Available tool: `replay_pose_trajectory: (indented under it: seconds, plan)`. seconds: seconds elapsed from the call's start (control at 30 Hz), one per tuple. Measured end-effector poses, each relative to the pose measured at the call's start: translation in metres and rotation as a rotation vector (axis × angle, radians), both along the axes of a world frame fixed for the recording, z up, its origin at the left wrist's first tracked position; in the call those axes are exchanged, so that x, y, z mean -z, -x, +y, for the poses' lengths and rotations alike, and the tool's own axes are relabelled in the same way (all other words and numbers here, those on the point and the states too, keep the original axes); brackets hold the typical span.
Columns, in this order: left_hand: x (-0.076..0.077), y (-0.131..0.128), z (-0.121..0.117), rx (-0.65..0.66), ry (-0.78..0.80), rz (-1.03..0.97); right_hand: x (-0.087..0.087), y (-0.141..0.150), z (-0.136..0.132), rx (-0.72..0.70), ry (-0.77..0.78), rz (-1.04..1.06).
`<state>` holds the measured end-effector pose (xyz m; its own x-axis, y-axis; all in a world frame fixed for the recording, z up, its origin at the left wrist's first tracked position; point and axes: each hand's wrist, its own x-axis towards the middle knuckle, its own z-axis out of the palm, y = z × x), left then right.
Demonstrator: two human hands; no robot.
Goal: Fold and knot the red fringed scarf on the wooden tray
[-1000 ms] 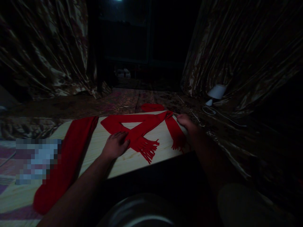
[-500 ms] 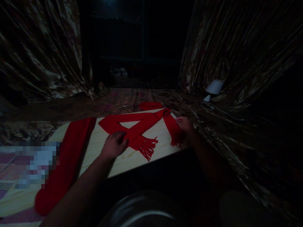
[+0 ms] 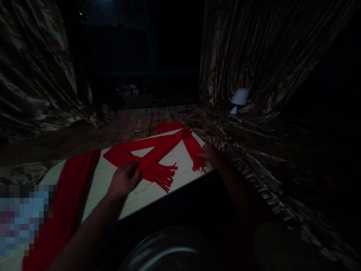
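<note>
One board (image 3: 178,155) holds one red scarf (image 3: 158,152) — left hand (image 3: 123,179) spread on it; right hand (image 3: 211,154) by one fringe (image 3: 199,165), grip unclear.

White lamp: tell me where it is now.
In the head view, the white lamp stands right of centre, by the foot of the right curtain, beyond the right hand and the fringed red scarf.

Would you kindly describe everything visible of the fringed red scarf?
The red scarf looks like soft fabric, with fringe at two ends. It lies flat on a pale wood-grained board, bent into angled strips that cross, with a fold near the board's far edge. The left hand rests on it beside the crossing; the right hand seems to touch the rightmost strip.
</note>
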<state>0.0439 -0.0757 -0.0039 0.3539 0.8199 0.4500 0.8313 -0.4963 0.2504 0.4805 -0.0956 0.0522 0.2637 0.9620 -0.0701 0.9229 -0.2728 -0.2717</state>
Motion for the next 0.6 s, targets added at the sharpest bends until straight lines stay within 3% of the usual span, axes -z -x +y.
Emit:
replay_pose_trajectory:
  seconds: [0.27, 0.37, 0.6]
  plan:
    - [0.001, 0.001, 0.001, -0.001, 0.020, 0.024, 0.009, 0.012, 0.006, 0.159, -0.265, 0.880]
    - [0.002, 0.002, 0.002, 0.007, 0.020, 0.024, 0.017, 0.009, 0.001, 0.182, -0.338, 0.997]
    - [-0.001, 0.001, 0.001, 0.006, 0.006, 0.032, 0.032, -0.002, -0.005, 0.140, -0.322, 1.109]
